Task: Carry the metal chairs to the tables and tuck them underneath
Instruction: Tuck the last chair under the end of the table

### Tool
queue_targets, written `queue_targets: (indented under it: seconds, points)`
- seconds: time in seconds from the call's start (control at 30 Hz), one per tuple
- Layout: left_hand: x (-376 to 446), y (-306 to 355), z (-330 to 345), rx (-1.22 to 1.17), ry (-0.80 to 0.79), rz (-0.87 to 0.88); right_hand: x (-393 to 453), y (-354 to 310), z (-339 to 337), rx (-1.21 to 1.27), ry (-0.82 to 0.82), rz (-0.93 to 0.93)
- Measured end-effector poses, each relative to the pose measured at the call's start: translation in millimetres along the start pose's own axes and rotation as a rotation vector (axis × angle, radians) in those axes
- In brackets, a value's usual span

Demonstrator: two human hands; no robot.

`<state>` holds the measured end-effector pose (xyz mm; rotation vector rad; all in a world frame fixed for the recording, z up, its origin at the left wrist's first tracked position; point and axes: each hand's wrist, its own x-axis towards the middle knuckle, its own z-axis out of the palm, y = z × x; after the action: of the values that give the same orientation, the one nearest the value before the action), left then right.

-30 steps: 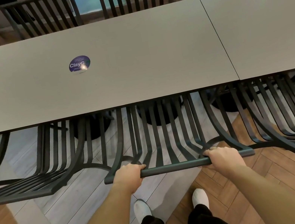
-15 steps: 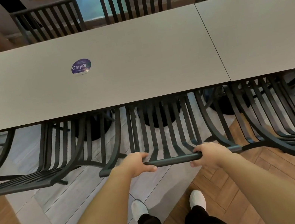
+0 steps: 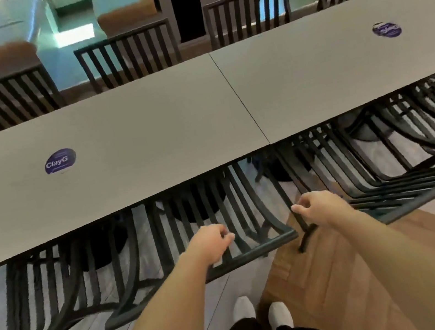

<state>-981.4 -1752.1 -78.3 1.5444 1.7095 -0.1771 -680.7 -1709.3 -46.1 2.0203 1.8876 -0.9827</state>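
The black metal slatted chair [image 3: 257, 246] stands in front of me, its seat tucked under the grey table [image 3: 134, 162] and its top rail nearest me. My left hand [image 3: 211, 241] hovers over the chair's back slats with loosely curled fingers, off the rail. My right hand [image 3: 320, 209] is just past the rail's right end, fingers loosely curled and holding nothing. It is beside the dark rail end of the neighbouring chair [image 3: 406, 189]; I cannot tell if it touches it.
A second grey table [image 3: 339, 70] butts against the first on the right. More black chairs are tucked in on the left [image 3: 46, 305] and along the far side [image 3: 130, 55]. My white shoes [image 3: 279, 315] stand on tile and wood floor.
Both hands have let go of the chair's top rail and lifted off it. The view has swung to the right and tilted.
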Motion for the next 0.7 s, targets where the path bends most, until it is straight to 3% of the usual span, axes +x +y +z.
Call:
queue_targets:
  seconds: [0.23, 0.43, 0.7]
  points:
    - [38.9, 81.5, -0.8, 0.169, -0.065, 0.167, -5.8, 61.7, -22.6, 0.037, 0.094, 0.088]
    - [71.4, 172.1, 19.9, 0.200, 0.015, 0.244, 15.6, 141.5, -57.6, 0.031, 0.122, 0.086]
    - [82.2, 322.9, 102.2, 0.060, 0.110, 0.137, 51.7, 287.8, -121.2, 0.001, 0.063, -0.039]
